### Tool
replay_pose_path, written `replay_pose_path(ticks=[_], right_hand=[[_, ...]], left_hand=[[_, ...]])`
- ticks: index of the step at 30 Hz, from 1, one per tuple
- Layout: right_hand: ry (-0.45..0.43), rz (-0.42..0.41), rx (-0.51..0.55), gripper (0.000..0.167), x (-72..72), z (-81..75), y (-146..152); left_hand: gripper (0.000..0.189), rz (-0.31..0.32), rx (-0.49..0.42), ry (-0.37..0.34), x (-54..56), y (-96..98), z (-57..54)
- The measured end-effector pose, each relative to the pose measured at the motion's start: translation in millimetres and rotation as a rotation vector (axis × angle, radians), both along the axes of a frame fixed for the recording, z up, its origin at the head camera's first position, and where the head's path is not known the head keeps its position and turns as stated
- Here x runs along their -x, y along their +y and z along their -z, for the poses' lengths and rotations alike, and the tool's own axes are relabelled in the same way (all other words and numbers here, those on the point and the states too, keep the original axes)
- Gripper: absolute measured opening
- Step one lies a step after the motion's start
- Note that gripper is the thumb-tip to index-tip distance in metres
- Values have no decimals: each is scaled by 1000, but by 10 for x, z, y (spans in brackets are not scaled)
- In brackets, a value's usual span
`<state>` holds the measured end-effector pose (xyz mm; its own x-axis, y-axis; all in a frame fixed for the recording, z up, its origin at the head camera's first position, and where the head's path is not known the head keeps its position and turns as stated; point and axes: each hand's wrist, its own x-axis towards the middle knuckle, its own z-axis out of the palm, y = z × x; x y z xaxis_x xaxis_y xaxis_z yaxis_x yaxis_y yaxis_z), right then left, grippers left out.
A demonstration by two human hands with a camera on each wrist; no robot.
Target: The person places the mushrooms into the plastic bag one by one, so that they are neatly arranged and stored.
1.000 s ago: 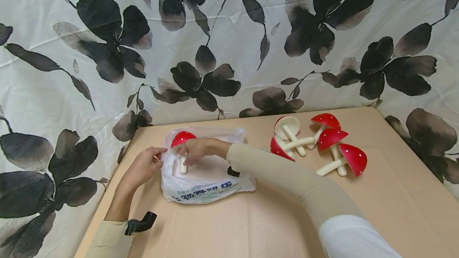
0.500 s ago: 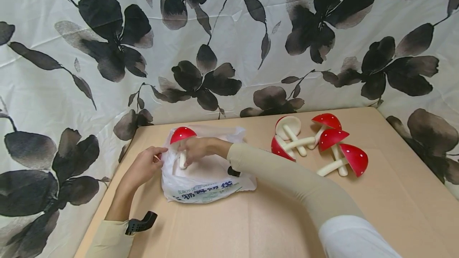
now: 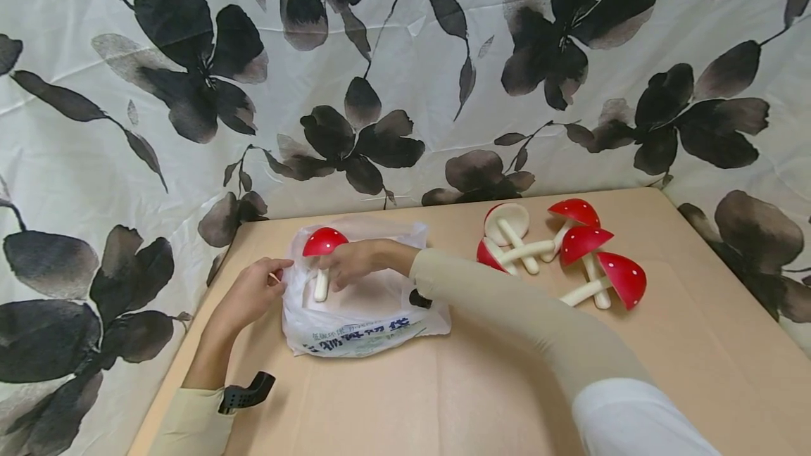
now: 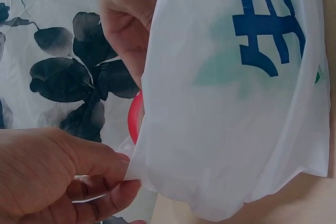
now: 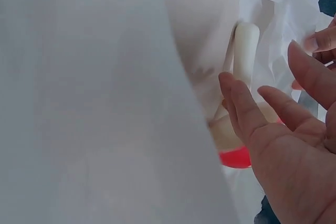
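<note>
A white plastic bag with blue and green print lies with its mouth spread. My left hand pinches its left edge between thumb and fingers, as the left wrist view of the bag confirms. Inside the mouth is a toy mushroom, red cap with white dots and a pale stem. My right hand is in the bag's mouth just right of that mushroom. In the right wrist view the fingers of my right hand are loosely extended by the mushroom's stem; whether they touch it, I cannot tell.
Several more red-capped toy mushrooms lie in a loose pile at the table's back right. The light wooden table ends at a white curtain with dark flowers. Each wrist carries a black camera.
My right hand has drawn slightly to the right, away from the mushroom. The mushroom's cap and stem show more fully now. My left hand keeps its pinch on the bag's edge.
</note>
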<state>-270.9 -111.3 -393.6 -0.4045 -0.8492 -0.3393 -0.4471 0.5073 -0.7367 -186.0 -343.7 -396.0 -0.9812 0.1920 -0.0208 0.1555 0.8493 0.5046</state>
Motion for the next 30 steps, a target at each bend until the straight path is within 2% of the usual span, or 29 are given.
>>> replay_pose_path(ticks=[9, 13, 16, 22, 25, 30], right_hand=[[1, -1, -66, 64, 2, -39, 93], [-12, -19, -71, 67, 13, 1, 66], [-53, -25, -61, 71, 16, 60, 20], [-224, 41, -5, 74, 23, 135, -40], [-191, 56, -18, 76, 25, 125, -32], [-134, 24, -7, 77, 28, 99, -14]], left_hand=[[40, 5, 7, 2, 6, -35, 12], [40, 12, -1, 3, 11, -37, 23], [40, 19, -8, 7, 13, -25, 33], [41, 22, -15, 5, 17, -12, 37], [41, 22, -11, 5, 21, -18, 28], [41, 19, -5, 4, 24, -30, 15]])
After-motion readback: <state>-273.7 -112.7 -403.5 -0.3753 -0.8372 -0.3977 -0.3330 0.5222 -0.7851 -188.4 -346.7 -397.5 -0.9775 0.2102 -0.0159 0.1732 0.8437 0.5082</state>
